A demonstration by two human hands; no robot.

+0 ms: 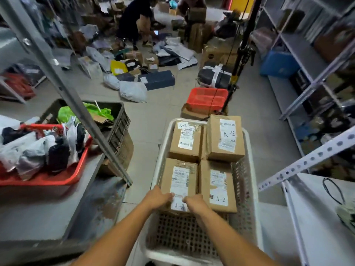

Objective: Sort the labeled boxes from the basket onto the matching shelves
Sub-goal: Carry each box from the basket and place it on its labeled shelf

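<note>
A white perforated basket (pixel 251 189) stands in front of me with several brown cardboard boxes marked A-2. Both hands hold the near left box (pixel 180 177): my left hand (pixel 159 197) grips its near left edge and my right hand (pixel 194 203) grips its near edge beside the A-2 mark. The near right box (pixel 218 184) lies next to it. Two more boxes, the far left box (pixel 185 140) and the far right box (pixel 224 138), fill the basket's far end. The basket's near half is bare mesh.
A grey metal shelf (pixel 44 214) on my left carries a red tray of bagged parcels (pixel 38 150). White shelving (pixel 315 208) stands on my right. A dark crate (pixel 115 120) and a red basket (pixel 207 98) sit on the floor ahead, with loose parcels and people beyond.
</note>
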